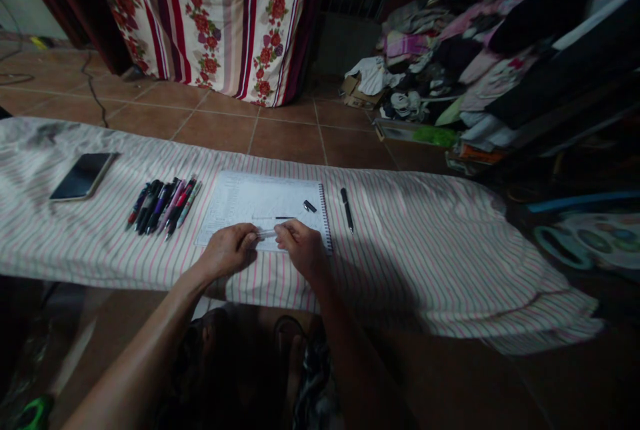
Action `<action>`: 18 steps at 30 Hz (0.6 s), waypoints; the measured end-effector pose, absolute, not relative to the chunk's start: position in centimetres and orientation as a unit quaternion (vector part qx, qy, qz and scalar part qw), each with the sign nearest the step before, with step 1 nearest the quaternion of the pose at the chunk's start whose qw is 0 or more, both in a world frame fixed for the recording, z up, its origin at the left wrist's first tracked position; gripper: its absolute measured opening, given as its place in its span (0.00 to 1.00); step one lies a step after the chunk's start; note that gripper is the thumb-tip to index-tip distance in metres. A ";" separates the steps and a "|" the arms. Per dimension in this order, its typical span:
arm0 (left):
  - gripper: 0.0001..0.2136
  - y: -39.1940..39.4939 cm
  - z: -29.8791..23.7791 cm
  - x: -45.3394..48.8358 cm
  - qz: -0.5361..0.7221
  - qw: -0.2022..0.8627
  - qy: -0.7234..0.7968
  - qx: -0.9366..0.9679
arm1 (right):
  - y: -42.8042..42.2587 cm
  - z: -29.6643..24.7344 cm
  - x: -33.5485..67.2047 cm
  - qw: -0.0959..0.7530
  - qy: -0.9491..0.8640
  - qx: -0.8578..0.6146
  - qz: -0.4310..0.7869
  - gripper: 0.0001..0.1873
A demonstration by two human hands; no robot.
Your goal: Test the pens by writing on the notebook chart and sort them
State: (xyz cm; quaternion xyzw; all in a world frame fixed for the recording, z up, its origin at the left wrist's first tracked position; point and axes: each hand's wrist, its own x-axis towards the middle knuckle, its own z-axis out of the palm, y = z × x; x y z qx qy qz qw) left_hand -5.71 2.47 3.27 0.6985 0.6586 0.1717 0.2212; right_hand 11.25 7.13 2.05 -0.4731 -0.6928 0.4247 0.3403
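Head view: the person's two hands meet low over an open notebook (240,193), with a clear tube (267,233) between them. The left hand (227,248) is mostly closed, its thumb and fingers pinching the tube's left end. The right hand (305,249) is closed in much the same way, thumb and fingertips together at the tube's right end. The tube lies roughly level above the lower part of the page; whether it also touches the paper I cannot tell.

Just beyond the fingers, a slim refill (285,218) lies on the page, dark toward the right; the pale length to its left seems to belong to it, though it is too faint to be sure. Farther up, near the spiral binding on the notebook's right edge, sits a small black cap (310,206). A black pen (347,210) rests apart from the notebook on its right, its tip pointing toward the person.

To the left of the notebook, a row of pens (163,207) in mixed colours lies side by side, and past them is a dark-screened tablet (83,177). All of this is on a striped cloth (425,250). Beyond it are a tiled floor (285,140), a flowered curtain (225,23) and, to the right, a heap of clothes (450,50) in shadow.
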 end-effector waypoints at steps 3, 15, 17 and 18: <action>0.16 2.5 3.3 -5.7 0.172 0.222 0.655 0.701 | 7.1 1.9 11.3 0.342 -0.696 -0.476 0.414 0.13; 0.15 2.5 3.2 -5.7 0.163 0.205 0.662 0.702 | 7.3 1.5 11.2 0.346 -0.678 -0.475 0.441 0.08; 0.15 2.5 3.2 -5.7 0.164 0.205 0.663 0.701 | 7.4 1.4 11.2 0.353 -0.673 -0.468 0.451 0.08; 0.15 2.6 3.2 -5.7 0.163 0.204 0.666 0.698 | 7.4 1.4 11.2 0.361 -0.668 -0.458 0.461 0.08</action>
